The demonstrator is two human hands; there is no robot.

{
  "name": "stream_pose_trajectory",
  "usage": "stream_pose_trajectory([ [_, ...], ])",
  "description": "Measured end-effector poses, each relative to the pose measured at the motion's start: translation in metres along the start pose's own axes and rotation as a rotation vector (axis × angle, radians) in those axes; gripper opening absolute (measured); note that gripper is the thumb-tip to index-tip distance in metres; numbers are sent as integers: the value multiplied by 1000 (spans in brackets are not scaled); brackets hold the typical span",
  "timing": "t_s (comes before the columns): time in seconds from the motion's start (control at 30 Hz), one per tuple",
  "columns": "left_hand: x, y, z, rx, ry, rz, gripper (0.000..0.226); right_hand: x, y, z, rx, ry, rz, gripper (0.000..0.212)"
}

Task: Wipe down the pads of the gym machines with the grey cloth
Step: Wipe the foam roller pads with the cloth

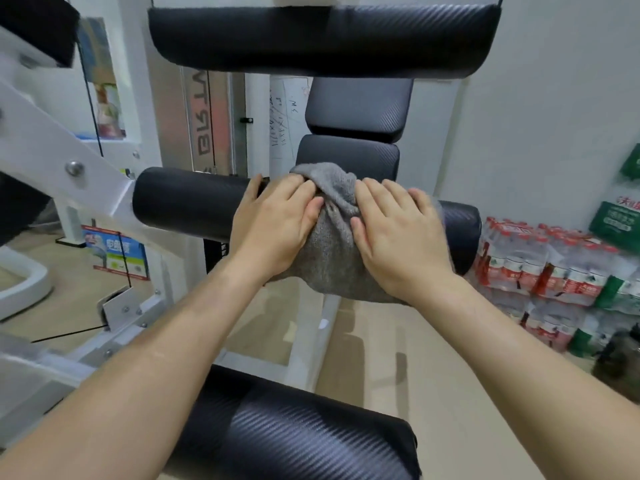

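A grey cloth (332, 251) is draped over the middle of a black roller pad (183, 199) that runs across the centre of the view. My left hand (273, 220) lies on the cloth's left side, fingers curving over the roller. My right hand (398, 230) lies on the cloth's right side, fingers spread over it. Between the two hands the cloth bunches up into a fold. The roller's right end (460, 233) shows past my right hand. Another black roller pad (325, 39) hangs above, and a third black pad (298, 434) sits close below my forearms.
Two black back pads (356, 112) stand behind the roller. The machine's white frame (52, 143) slants down on the left. Packs of water bottles (547, 268) are stacked against the right wall. The floor (381, 341) below is beige.
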State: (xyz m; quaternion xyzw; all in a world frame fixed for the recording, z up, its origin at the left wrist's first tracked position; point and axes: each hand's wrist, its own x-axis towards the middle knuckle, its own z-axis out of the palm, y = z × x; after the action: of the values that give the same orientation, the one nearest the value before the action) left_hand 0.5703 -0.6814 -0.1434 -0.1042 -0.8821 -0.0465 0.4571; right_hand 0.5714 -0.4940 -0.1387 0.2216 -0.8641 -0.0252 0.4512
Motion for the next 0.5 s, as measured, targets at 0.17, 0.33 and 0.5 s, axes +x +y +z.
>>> stream_pose_trajectory([
  [0.17,-4,-22,-7,-29,-7,-62,36,29,-44,9,61,-60,-72,49],
  [0.33,-21,-9,-26,-164,117,-144,14,14,-44,-1,286,127,-42,22],
  [0.5,-65,-15,-56,-680,-143,-474,24,-24,-49,-14,691,-192,218,17],
])
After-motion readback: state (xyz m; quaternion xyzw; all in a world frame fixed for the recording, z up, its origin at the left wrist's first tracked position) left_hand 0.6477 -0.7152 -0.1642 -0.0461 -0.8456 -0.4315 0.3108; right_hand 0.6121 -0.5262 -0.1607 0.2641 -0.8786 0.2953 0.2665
